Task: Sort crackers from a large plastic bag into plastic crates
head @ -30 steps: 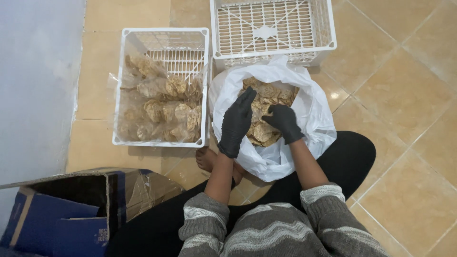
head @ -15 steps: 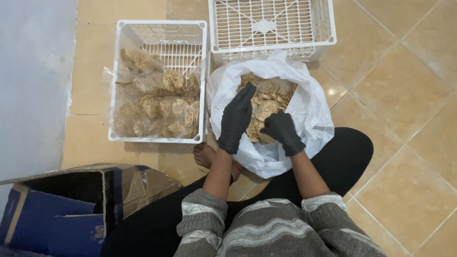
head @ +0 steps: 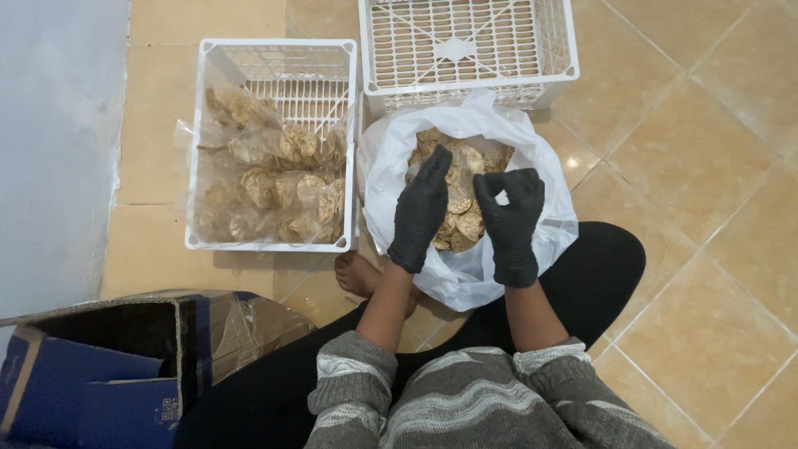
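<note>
Black-gloved left hand (head: 421,212) lay flat, fingers extended, on crackers (head: 462,218) inside white bag (head: 549,208); right hand (head: 509,218) hovered, thumb-forefinger ringed, holding nothing visible. Tiled floor (head: 706,166) lay open rightward.

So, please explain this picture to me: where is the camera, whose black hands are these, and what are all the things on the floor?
The camera sits on a person's head and looks down at their own lap. The person sits on a tiled floor and wears black gloves. The left hand and right hand reach into a white plastic bag full of round brown crackers. Whether either hand grips a cracker is unclear. To the left stands a white crate holding clear bags of crackers. Another white crate beyond looks empty. A blue cardboard box lies at lower left.
</note>
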